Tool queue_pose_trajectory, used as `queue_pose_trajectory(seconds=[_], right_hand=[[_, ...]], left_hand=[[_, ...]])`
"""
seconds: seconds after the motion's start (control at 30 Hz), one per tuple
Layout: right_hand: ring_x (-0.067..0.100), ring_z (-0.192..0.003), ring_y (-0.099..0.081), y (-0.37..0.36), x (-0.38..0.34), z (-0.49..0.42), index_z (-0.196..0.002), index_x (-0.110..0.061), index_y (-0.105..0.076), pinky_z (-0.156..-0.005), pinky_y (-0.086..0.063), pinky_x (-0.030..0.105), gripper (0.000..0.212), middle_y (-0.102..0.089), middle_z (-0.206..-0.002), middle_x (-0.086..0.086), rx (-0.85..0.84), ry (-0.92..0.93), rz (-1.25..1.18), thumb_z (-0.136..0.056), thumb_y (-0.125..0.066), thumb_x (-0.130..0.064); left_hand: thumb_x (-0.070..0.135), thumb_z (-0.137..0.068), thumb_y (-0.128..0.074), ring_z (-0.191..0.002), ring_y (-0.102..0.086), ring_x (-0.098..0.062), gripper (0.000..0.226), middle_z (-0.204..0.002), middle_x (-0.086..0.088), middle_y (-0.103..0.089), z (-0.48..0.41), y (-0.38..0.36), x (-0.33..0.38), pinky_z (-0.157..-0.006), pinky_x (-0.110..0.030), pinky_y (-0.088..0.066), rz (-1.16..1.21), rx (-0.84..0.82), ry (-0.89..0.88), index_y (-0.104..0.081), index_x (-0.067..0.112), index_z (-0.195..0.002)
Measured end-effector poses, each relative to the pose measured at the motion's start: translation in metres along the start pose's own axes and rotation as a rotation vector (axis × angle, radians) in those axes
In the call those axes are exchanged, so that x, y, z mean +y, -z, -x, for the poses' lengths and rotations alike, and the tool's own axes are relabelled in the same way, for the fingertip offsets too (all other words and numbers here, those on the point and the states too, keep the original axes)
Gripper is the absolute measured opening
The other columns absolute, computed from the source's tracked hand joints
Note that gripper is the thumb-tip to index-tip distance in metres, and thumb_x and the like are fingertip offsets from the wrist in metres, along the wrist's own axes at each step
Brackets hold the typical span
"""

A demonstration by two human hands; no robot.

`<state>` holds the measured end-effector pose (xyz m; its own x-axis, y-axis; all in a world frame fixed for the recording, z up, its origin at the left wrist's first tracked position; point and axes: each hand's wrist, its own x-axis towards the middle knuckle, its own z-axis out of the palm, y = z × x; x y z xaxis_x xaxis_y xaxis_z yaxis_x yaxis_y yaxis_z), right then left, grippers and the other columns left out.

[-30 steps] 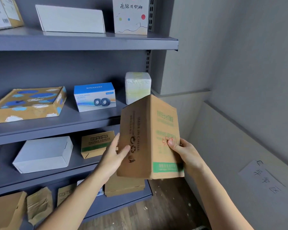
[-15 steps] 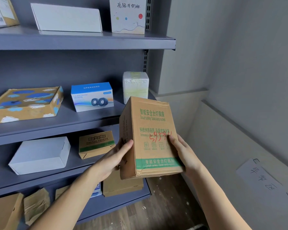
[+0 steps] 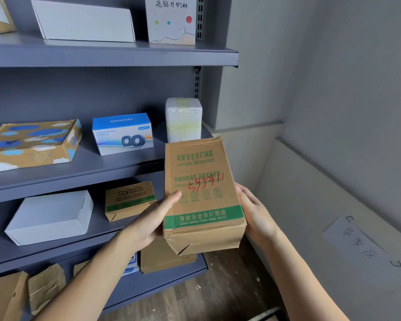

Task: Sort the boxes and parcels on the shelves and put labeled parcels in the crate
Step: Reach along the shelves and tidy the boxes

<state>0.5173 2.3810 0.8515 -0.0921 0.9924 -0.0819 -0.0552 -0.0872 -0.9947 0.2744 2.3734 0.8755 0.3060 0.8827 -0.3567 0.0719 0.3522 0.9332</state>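
I hold a tall brown cardboard box point(image 3: 202, 195) upright in front of the grey shelves. It bears green print, a green band near the bottom and red handwritten digits. My left hand point(image 3: 155, 221) grips its left side, thumb on the front face. My right hand point(image 3: 255, 212) grips its right side, fingers behind the edge. No crate is in view.
The grey shelf unit point(image 3: 116, 54) carries a blue speaker box point(image 3: 123, 133), a white wrapped parcel point(image 3: 183, 119), a painted flat box point(image 3: 33, 144), a white box point(image 3: 51, 216), a small brown box point(image 3: 130, 200) and more below. A paper sign point(image 3: 359, 244) lies on the right ledge.
I have turned the brown box so that its printed front with the red digits faces me. My left thumb has shifted onto that front face.
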Motion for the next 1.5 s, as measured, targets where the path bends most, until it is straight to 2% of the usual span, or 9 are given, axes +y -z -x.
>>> queue_pose_trajectory(seconds=[0.3, 0.4, 0.53, 0.73, 0.87, 0.97, 1.23, 1.37, 1.5], right_hand=[[0.018, -0.115, -0.063, 0.008, -0.001, -0.002, -0.151, -0.032, -0.028, -0.106, -0.046, 0.047, 0.108, -0.057, -0.134, -0.001, 0.009, -0.13, -0.01, -0.06, -0.077, -0.064], [0.022, -0.111, -0.065, 0.009, -0.005, -0.001, -0.148, -0.032, -0.031, -0.102, -0.05, 0.048, 0.105, -0.058, -0.131, -0.001, 0.067, -0.089, -0.054, -0.059, -0.083, -0.045], [0.017, -0.116, -0.064, 0.009, -0.008, 0.001, -0.149, -0.028, -0.039, -0.103, -0.05, 0.048, 0.103, -0.06, -0.132, -0.006, 0.092, -0.05, -0.05, -0.061, -0.092, -0.037], [0.014, -0.113, -0.066, 0.005, -0.018, 0.008, -0.138, -0.035, -0.051, -0.097, -0.051, 0.035, 0.053, -0.065, -0.13, -0.007, 0.023, 0.016, -0.041, -0.088, -0.067, -0.03], [0.028, -0.13, -0.054, 0.006, -0.024, 0.012, -0.146, -0.033, -0.045, -0.113, -0.036, 0.051, 0.056, -0.058, -0.14, 0.002, -0.083, 0.059, -0.065, -0.091, -0.055, -0.041], [0.028, -0.135, -0.048, 0.005, -0.026, 0.016, -0.145, -0.032, -0.047, -0.113, -0.033, 0.049, 0.049, -0.054, -0.145, 0.003, -0.136, 0.104, -0.061, -0.1, -0.039, -0.047], [0.023, -0.118, -0.062, -0.003, -0.046, 0.016, -0.112, -0.027, -0.072, -0.113, -0.037, 0.044, 0.061, -0.074, -0.111, 0.006, 0.075, -0.138, 0.033, -0.096, -0.03, -0.069], [0.019, -0.107, -0.064, -0.007, -0.055, 0.019, -0.096, -0.025, -0.074, -0.094, -0.046, 0.035, 0.059, -0.076, -0.09, -0.003, 0.138, -0.168, 0.104, -0.098, -0.032, -0.066], [0.024, -0.119, -0.061, -0.009, -0.054, 0.025, -0.104, -0.029, -0.073, -0.109, -0.04, 0.04, 0.051, -0.074, -0.109, 0.004, 0.113, -0.131, 0.108, -0.098, -0.037, -0.063]], left_hand=[[0.027, -0.094, -0.059, -0.112, -0.063, -0.022, 0.023, -0.11, 0.0, -0.073, -0.003, 0.003, -0.011, -0.091, -0.038, -0.051, 0.129, 0.119, -0.004, -0.063, 0.023, -0.116], [0.018, -0.1, -0.054, -0.117, -0.058, -0.018, 0.022, -0.116, 0.009, -0.066, -0.008, 0.005, -0.015, -0.109, -0.042, -0.04, 0.122, 0.174, -0.042, -0.056, 0.036, -0.11], [0.032, -0.103, -0.046, -0.121, -0.052, -0.015, 0.046, -0.134, 0.01, -0.054, -0.011, 0.0, -0.02, -0.112, -0.045, -0.036, 0.059, 0.208, -0.031, -0.033, 0.039, -0.146], [0.064, -0.094, -0.037, -0.135, -0.039, -0.019, 0.07, -0.156, 0.004, -0.034, -0.008, -0.011, -0.018, -0.113, -0.044, -0.031, 0.079, 0.285, 0.026, -0.009, 0.043, -0.155], [0.069, -0.093, -0.035, -0.12, -0.052, -0.018, 0.063, -0.139, 0.003, -0.052, -0.007, -0.012, -0.015, -0.104, -0.044, -0.041, 0.091, 0.237, 0.025, -0.031, 0.041, -0.149], [0.041, -0.105, -0.037, -0.092, -0.061, -0.02, 0.033, -0.1, -0.002, -0.062, -0.004, -0.014, -0.013, -0.086, -0.04, -0.05, 0.151, 0.245, 0.051, -0.057, 0.016, -0.107], [0.048, -0.104, -0.031, -0.069, -0.051, -0.023, 0.052, -0.075, -0.009, -0.056, 0.001, -0.015, 0.003, -0.064, -0.033, -0.04, 0.002, 0.307, 0.108, -0.054, 0.013, -0.073], [0.027, -0.107, -0.036, -0.059, -0.043, -0.02, 0.047, -0.046, -0.003, -0.053, -0.004, -0.012, 0.002, -0.059, -0.029, -0.035, -0.04, 0.308, 0.07, -0.046, 0.011, -0.063], [-0.001, -0.102, -0.04, -0.067, -0.052, -0.014, 0.035, -0.077, -0.003, -0.054, -0.007, -0.007, 0.005, -0.065, -0.028, -0.048, -0.099, 0.313, 0.081, -0.046, 0.017, -0.072]])
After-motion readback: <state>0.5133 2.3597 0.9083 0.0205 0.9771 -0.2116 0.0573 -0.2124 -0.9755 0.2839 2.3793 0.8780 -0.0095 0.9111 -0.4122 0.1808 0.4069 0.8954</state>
